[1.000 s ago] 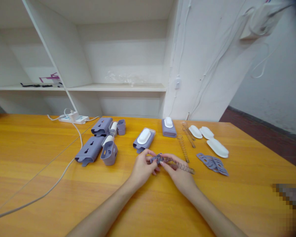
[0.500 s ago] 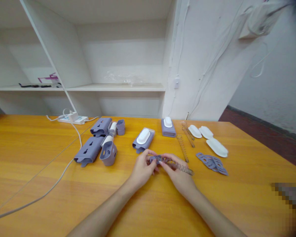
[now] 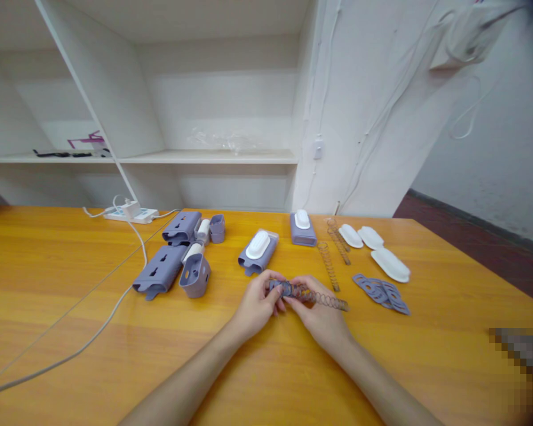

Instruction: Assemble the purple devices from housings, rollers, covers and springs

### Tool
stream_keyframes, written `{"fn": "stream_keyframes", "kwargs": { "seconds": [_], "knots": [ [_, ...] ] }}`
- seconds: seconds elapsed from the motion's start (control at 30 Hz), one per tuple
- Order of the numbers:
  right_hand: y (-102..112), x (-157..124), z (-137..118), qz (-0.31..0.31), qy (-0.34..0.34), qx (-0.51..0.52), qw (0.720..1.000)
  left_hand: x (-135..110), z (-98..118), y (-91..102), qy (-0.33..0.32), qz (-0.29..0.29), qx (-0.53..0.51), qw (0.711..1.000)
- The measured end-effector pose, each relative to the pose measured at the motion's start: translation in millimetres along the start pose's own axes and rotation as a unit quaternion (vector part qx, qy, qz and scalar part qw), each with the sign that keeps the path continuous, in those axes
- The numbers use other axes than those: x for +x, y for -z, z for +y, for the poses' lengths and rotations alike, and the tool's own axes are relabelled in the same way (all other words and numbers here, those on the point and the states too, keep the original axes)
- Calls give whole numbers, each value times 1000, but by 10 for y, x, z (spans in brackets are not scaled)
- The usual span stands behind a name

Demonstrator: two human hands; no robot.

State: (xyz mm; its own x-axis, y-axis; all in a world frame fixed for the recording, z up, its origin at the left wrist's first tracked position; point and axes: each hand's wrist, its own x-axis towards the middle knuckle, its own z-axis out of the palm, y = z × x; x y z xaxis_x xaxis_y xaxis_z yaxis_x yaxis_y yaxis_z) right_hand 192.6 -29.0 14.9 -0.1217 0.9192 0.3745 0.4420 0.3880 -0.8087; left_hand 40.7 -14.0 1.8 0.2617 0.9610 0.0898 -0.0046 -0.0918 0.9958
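Coil spring (image 3: 333,302), head view: located between the hands, near the middle of the surface (image 3: 93,343), raised at the fingers; whether one coil or two overlap cannot be told.
Spring axis: long axis runs left to right, with the right end slightly nearer the wearer; the free, tightly wound end points right, and the other end meets the purple plate.
Purple plate (image 3: 275,288): small, partly hidden by fingers, at the left end of the coil spring; exact seating cannot be told.
Left hand (image 3: 257,302): grip narrow, thumb and fingers pinching the purple plate, probably to keep it from turning.
Right hand (image 3: 322,313): grip narrow, thumb and fingers on the coil spring beside the purple plate; the coils lie across the fingers, presumably so that the flexible length does not sag.
Loose springs (image 3: 328,267): two, beyond the right hand, long axes running near to far; placement suggests easy reach.
Plate stack (image 3: 382,294): overlapping flat purple pieces, right of the right hand.
White covers (image 3: 389,265): three, far right, apparently grouped by kind.
Capped housing (image 3: 258,245): just beyond the left hand, white cover on top.
Open cup (image 3: 195,276): left, beside a purple housing (image 3: 160,269), mouth visible.
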Motion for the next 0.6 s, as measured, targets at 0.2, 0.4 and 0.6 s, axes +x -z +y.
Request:
{"fn": "stream_keyframes", "kwargs": {
  "seconds": [0.2, 0.4, 0.6],
  "knots": [
    [-13, 1, 59, 17, -1, -4, 1000, -11, 19, 19, -6, -41, -25, 999],
    [-42, 2, 83, 9, -4, 2, 1000, -11, 28, 1, 3, -25, -20, 999],
    [-37, -6, 70, 18, 18, 4, 1000, -17, 11, -6, -3, -17, -32, 999]
  ]
}}
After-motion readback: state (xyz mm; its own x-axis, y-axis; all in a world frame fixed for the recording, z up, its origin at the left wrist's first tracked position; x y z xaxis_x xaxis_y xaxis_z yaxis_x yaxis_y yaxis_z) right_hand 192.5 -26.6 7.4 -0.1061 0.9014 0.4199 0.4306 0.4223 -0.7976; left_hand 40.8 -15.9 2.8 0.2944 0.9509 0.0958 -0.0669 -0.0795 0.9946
